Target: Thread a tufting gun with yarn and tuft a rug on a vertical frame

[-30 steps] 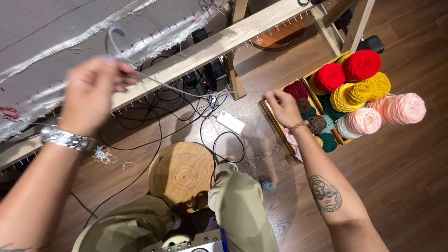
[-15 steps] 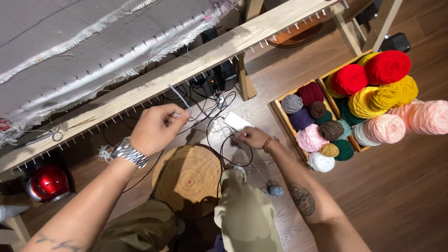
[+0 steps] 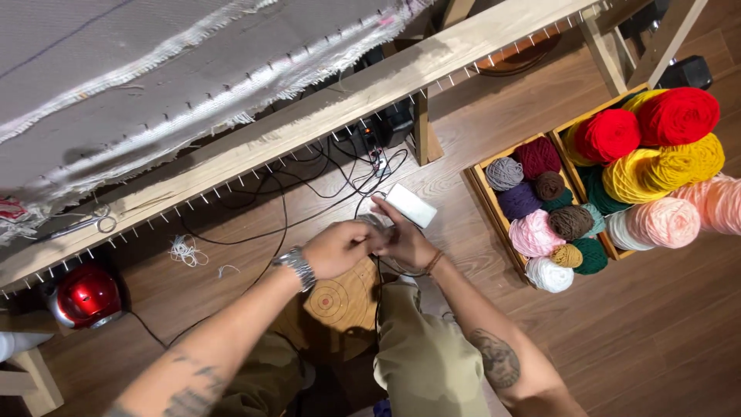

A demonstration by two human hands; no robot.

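Both hands meet above the round wooden stool (image 3: 340,305). The left hand (image 3: 336,249) and right hand (image 3: 401,238) pinch grey yarn (image 3: 376,224) between closed fingers. The yarn should stay tight and away from the black cables (image 3: 309,185).

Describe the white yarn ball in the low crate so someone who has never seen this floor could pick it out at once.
Start at the long wooden frame beam and look down to the wooden floor, right of the person's joined hands. There a low wooden crate holds small yarn balls. The white yarn ball sits at the crate's near end, beside a mustard one and a dark green one; it is the only pure white ball there.
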